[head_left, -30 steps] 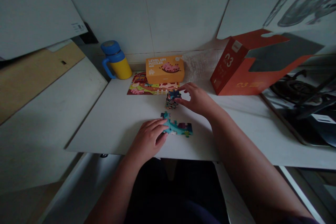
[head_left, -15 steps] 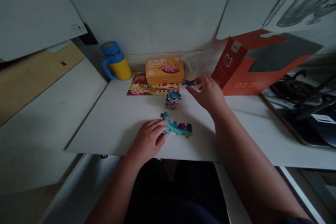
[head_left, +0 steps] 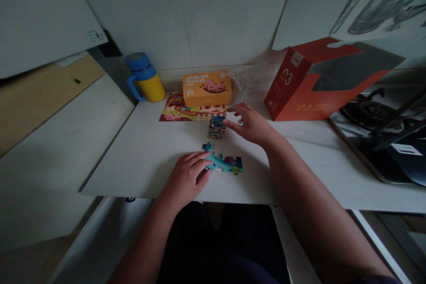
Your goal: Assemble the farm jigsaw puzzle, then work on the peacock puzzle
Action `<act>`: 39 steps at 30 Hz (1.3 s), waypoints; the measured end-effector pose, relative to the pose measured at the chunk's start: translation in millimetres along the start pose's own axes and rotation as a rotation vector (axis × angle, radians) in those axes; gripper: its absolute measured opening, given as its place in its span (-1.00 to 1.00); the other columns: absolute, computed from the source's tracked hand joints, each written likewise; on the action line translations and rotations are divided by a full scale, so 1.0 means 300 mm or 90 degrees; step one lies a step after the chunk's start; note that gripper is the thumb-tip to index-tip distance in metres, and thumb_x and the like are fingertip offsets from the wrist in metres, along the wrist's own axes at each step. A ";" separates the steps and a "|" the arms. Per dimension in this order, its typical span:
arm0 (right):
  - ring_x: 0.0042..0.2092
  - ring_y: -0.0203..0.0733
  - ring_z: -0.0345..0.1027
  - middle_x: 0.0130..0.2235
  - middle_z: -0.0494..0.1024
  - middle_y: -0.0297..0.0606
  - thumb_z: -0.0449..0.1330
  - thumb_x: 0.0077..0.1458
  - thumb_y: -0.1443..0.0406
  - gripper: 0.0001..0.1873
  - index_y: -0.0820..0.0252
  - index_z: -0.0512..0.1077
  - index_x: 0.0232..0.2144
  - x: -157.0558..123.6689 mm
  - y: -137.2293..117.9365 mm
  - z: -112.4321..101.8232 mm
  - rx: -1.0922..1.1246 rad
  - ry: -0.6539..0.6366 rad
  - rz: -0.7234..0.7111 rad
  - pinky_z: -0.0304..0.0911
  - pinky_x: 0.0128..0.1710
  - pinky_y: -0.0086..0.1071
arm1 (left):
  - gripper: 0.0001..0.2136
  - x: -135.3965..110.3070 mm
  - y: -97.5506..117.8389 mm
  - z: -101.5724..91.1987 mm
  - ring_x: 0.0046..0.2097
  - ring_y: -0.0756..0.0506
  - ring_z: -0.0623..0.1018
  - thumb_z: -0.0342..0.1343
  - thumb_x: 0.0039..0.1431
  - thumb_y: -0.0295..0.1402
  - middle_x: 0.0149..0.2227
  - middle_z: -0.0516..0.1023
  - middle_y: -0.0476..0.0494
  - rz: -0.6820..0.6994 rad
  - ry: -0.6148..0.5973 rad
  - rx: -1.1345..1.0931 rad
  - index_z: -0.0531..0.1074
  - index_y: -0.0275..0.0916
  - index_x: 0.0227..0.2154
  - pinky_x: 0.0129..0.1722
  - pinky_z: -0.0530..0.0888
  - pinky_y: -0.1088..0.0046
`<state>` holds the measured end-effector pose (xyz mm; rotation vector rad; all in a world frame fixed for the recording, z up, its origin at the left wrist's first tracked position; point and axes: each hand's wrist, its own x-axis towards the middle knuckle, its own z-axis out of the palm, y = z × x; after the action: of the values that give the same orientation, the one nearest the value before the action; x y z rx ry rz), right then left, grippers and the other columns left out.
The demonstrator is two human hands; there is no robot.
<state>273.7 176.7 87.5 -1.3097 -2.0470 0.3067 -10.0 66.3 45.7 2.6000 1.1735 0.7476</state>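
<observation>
A small joined strip of teal and purple puzzle pieces (head_left: 224, 163) lies on the white tabletop. My left hand (head_left: 190, 173) rests at its left end, fingers stretched out with their tips on the pieces. Just beyond the strip stands a stack of puzzle pieces (head_left: 216, 128). My right hand (head_left: 249, 123) is at the right of this stack, thumb and forefinger apart around its upper right edge, the thumb tip close to the top piece. A bit of a bluish puzzle piece (head_left: 240, 121) shows between that hand's fingers; whether they touch it I cannot tell.
An orange puzzle box (head_left: 207, 90) stands on a farm picture sheet (head_left: 173, 113) at the back. Left of it is a blue and yellow bottle (head_left: 149, 83). Clear plastic wrap (head_left: 253, 80) and a large red-orange box (head_left: 299, 93) are at the right, before a stove (head_left: 372, 115).
My right hand has moved left and towards me, from beside the orange puzzle box to the stack. The dark blue piece in its fingertips is no longer held out there. My left hand stays put.
</observation>
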 end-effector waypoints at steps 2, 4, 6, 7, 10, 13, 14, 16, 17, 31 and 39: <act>0.01 0.08 0.55 0.08 0.58 0.01 0.35 0.27 -0.01 -0.52 0.14 0.56 0.09 -0.002 -0.013 0.012 0.028 -0.012 -0.044 0.45 0.06 -0.07 | -0.80 0.000 -0.001 0.001 0.26 -0.23 0.58 0.21 0.38 -0.40 0.22 0.62 -0.15 -0.001 0.000 0.002 0.57 -0.10 0.01 0.29 0.50 -0.03; 0.01 0.08 0.55 0.06 0.58 -0.01 0.39 0.25 0.03 -0.56 0.12 0.56 0.05 -0.006 -0.016 0.024 0.032 -0.006 -0.055 0.45 0.06 -0.07 | -0.81 0.000 -0.001 0.002 0.26 -0.23 0.57 0.21 0.38 -0.40 0.23 0.62 -0.15 0.000 0.001 0.002 0.57 -0.10 0.01 0.29 0.50 -0.02; -0.01 0.07 0.56 0.04 0.59 -0.03 0.40 0.24 0.05 -0.59 0.11 0.56 0.03 -0.007 -0.014 0.031 0.039 0.001 -0.054 0.45 0.04 -0.07 | -0.81 0.000 -0.001 0.002 0.26 -0.22 0.57 0.20 0.39 -0.40 0.23 0.62 -0.15 -0.001 -0.001 0.000 0.57 -0.10 0.01 0.30 0.50 -0.02; -0.02 0.06 0.56 0.04 0.59 -0.05 0.40 0.24 0.06 -0.61 0.11 0.56 0.02 -0.007 -0.013 0.033 0.043 0.003 -0.052 0.46 0.02 -0.08 | -0.81 -0.001 -0.002 0.001 0.26 -0.22 0.57 0.20 0.39 -0.40 0.23 0.62 -0.15 -0.002 -0.002 0.000 0.57 -0.10 0.01 0.30 0.50 -0.01; -0.04 0.05 0.55 0.01 0.59 -0.07 0.41 0.24 0.08 -0.64 0.10 0.55 -0.01 -0.004 -0.014 0.031 0.043 0.005 -0.050 0.46 -0.01 -0.09 | -0.81 -0.002 -0.001 0.000 0.26 -0.22 0.58 0.20 0.39 -0.40 0.23 0.61 -0.15 -0.003 -0.003 -0.002 0.57 -0.10 0.00 0.30 0.50 -0.02; -0.05 0.04 0.54 -0.01 0.58 -0.09 0.41 0.23 0.08 -0.66 0.10 0.55 -0.04 -0.001 -0.019 0.024 0.036 0.006 -0.057 0.45 -0.01 -0.09 | -0.81 -0.001 0.000 -0.002 0.26 -0.23 0.58 0.21 0.38 -0.40 0.23 0.61 -0.16 -0.001 -0.003 0.000 0.57 -0.10 0.00 0.29 0.51 -0.03; -0.05 0.04 0.54 -0.02 0.58 -0.09 0.41 0.23 0.08 -0.66 0.10 0.55 -0.05 -0.001 -0.020 0.022 0.034 0.006 -0.060 0.45 -0.01 -0.09 | -0.81 -0.001 0.001 -0.003 0.26 -0.23 0.58 0.21 0.38 -0.40 0.23 0.61 -0.17 0.000 -0.003 0.001 0.57 -0.11 0.00 0.28 0.51 -0.03; -0.05 0.04 0.53 -0.03 0.58 -0.10 0.42 0.23 0.08 -0.67 0.09 0.55 -0.05 0.000 -0.022 0.018 0.031 0.003 -0.059 0.44 0.00 -0.10 | -0.81 0.000 0.003 -0.004 0.25 -0.23 0.58 0.21 0.38 -0.41 0.22 0.62 -0.17 -0.001 -0.003 0.002 0.57 -0.11 0.00 0.28 0.51 -0.04; -0.05 0.04 0.53 -0.03 0.58 -0.11 0.41 0.23 0.08 -0.67 0.09 0.55 -0.06 0.000 -0.022 0.017 0.030 0.002 -0.057 0.43 0.00 -0.10 | -0.81 0.001 0.003 -0.004 0.25 -0.23 0.58 0.21 0.38 -0.41 0.22 0.62 -0.17 -0.001 -0.004 0.002 0.57 -0.11 0.00 0.28 0.51 -0.04; -0.08 0.01 0.53 -0.05 0.60 -0.11 0.44 0.19 0.11 -0.71 0.10 0.50 -0.16 -0.001 -0.031 0.017 0.037 0.014 -0.031 0.44 -0.04 -0.12 | -0.81 0.003 0.002 -0.002 0.25 -0.22 0.59 0.19 0.39 -0.40 0.22 0.62 -0.16 0.001 -0.004 0.002 0.56 -0.10 0.01 0.28 0.51 -0.05; -0.10 0.00 0.57 -0.07 0.68 -0.18 0.44 0.18 0.08 -0.63 0.06 0.47 -0.08 -0.007 -0.032 0.029 0.063 0.008 0.008 0.47 -0.11 -0.14 | -0.79 0.000 0.002 -0.003 0.26 -0.23 0.58 0.20 0.39 -0.42 0.23 0.61 -0.16 -0.007 -0.006 -0.008 0.58 -0.08 0.02 0.29 0.51 -0.04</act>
<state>261.8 171.7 85.3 -1.2617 -1.9890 0.3990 -10.0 65.9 46.7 2.5819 1.1765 0.7377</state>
